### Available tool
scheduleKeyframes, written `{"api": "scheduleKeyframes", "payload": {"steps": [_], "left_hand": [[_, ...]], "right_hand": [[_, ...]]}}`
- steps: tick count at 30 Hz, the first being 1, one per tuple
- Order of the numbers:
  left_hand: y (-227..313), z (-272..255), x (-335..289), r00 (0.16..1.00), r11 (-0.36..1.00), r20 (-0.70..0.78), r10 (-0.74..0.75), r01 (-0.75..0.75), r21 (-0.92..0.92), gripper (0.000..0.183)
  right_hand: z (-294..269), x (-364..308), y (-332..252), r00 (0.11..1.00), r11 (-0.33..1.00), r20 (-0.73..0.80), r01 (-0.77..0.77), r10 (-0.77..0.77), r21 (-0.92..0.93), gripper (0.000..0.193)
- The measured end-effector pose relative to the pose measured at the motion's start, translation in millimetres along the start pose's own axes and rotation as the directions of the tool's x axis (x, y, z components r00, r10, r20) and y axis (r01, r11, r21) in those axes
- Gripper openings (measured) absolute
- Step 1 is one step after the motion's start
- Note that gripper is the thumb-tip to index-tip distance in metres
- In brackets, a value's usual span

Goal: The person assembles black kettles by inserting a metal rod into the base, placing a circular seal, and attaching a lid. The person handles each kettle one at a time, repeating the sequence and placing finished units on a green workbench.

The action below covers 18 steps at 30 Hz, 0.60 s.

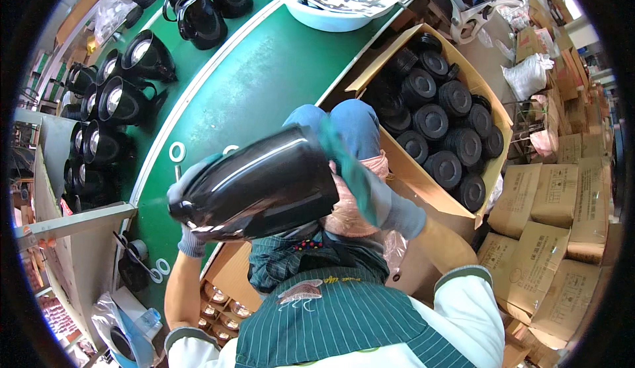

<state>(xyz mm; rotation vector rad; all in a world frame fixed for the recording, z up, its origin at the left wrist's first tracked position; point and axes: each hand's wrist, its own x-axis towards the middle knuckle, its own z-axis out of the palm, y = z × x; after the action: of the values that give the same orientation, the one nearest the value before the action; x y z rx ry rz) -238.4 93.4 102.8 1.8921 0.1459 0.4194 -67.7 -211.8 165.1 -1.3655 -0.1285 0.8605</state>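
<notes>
A glossy black jug body (258, 186) lies tilted on its side above my lap, in both hands. My left hand (194, 199), in a grey and green work glove, is closed round its narrower end; the jug hides part of the fingers. Against the wide end on the right is my right hand (370, 192), gloved the same way, its fingers blurred by motion along the rim. Inside the jug cannot be seen. Beyond it, on the green work surface, lies a white ring (177, 151).
Several black jugs (122, 103) stand along the left, more (200, 20) at the far side. A light-blue basin (331, 18) sits at the back. On my right is a carton (486, 169) of round black parts (456, 96); stacked boxes (536, 249) stand beyond. Silvery pieces (225, 318) fill a box below.
</notes>
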Motion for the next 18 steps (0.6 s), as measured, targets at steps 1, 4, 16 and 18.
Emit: {"api": "scheduleKeyframes", "payload": {"steps": [1,4,16,18], "left_hand": [[-28,-4,-21,0.993,0.981,-0.027,-0.116,0.110,-0.162,0.053],[-24,6,-24,0.994,0.993,-0.091,-0.061,0.051,-0.102,0.049],[-11,11,-14,0.891,0.649,0.025,-0.454,0.350,-0.675,0.048],[-6,24,-14,0.928,0.730,0.034,-0.371,0.314,-0.608,0.048]], "right_hand": [[4,4,-1,0.982,0.971,0.042,0.191,-0.187,-0.147,0.083],[-1,14,4,0.567,0.508,0.415,0.823,-0.711,-0.255,0.092],[20,8,8,0.417,0.258,0.540,0.902,-0.731,-0.347,0.097],[22,4,-1,0.370,0.202,0.569,0.920,-0.735,-0.337,0.098]]}}
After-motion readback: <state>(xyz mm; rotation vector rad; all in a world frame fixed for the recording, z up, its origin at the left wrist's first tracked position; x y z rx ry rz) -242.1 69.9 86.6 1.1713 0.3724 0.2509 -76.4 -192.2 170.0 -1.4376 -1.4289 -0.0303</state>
